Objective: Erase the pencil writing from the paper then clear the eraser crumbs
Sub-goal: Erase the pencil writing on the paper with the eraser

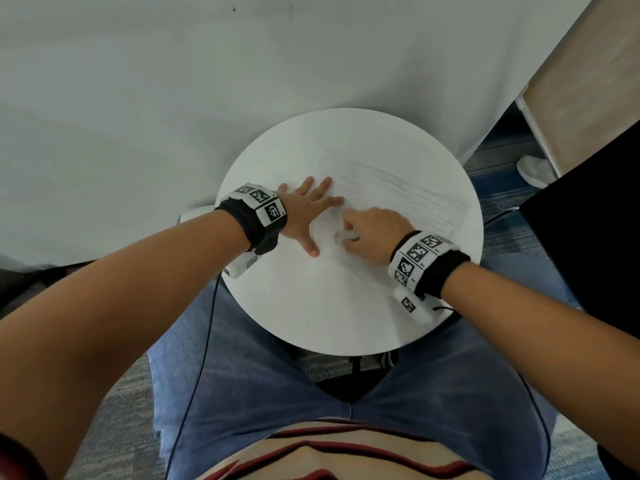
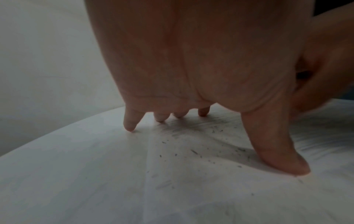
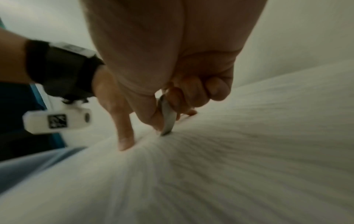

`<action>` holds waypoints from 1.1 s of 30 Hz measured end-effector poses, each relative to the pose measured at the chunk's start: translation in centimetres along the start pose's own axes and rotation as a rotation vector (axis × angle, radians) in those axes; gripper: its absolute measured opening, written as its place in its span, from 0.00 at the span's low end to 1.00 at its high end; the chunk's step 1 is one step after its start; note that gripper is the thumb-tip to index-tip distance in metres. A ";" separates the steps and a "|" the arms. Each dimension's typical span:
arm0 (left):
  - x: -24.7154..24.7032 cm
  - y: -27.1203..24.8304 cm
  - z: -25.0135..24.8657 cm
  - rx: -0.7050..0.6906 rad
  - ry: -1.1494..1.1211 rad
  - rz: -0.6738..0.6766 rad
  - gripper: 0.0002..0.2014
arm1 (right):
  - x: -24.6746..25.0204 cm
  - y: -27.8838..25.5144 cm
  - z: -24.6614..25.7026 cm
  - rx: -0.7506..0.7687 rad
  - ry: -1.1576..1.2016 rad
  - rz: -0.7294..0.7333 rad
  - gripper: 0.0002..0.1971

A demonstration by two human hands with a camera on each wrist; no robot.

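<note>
While the left hand [image 1: 304, 216] lies flat with fingers spread wide, pressing down on the left edge of the paper [image 1: 408, 195], the right hand [image 1: 375, 233] pinches a white eraser [image 1: 343, 235] between thumb and curled fingers just right of it, near frame center in the head view. Paper sits on a round white table [image 1: 311, 306], mid-frame, angled toward the upper right; grey pencil lines [image 1: 398, 181] cover its upper right part, area around the eraser looks paler. Hands are just beside each other, left thumb pointing down toward the lower center, right knuckles close to the left fingertips.

Left wrist view: palm from underneath, fingertips [image 2: 130, 125] and thumb [image 2: 283, 159] touching the sheet, fingers straight and apart. Dark eraser crumbs [image 2: 193, 151] scattered on the paper between thumb and fingers, center of frame, some smudged grey at upper center.

Right wrist view: blurred. Eraser [image 3: 167, 118] shows as a thin grey-white wedge gripped between thumb and curled fingers, its lower tip touching the paper, center frame. Left hand's thumb [image 3: 124, 136] planted on the sheet just left of it. Left wrist band [image 3: 57, 71] with white marker blocks at the left side of the frame.

Both wrists carry black bands with black-and-white square tags [image 1: 415, 252]. Blue jeans [image 1: 277, 375] fill the lower part of the head view, striped shirt [image 1: 329, 455] at the bottom edge. White wall behind the table, dark panel at right edge.
</note>
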State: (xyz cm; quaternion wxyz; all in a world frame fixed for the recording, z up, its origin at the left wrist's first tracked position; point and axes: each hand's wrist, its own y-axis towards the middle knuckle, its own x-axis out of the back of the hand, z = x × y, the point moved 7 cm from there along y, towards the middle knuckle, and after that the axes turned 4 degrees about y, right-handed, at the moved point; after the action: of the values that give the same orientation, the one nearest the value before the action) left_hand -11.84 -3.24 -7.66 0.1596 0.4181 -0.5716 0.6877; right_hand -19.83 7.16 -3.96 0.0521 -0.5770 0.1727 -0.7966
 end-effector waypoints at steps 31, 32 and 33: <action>-0.2 0.2 0.3 -0.021 -0.008 -0.007 0.64 | -0.9 -0.8 1.0 -0.024 -0.145 -0.057 0.17; -0.2 0.2 0.3 -0.024 -0.005 -0.003 0.64 | -1.7 -1.1 1.9 0.019 -0.136 -0.021 0.16; -0.2 0.2 0.2 -0.026 -0.003 0.000 0.64 | -2.3 -1.5 2.5 0.061 -0.093 0.032 0.15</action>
State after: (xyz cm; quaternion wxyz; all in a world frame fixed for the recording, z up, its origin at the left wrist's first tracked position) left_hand -11.76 -3.47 -7.99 0.1641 0.4170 -0.5806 0.6798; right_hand -16.53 8.69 -4.78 0.0902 -0.6089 0.1550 -0.7727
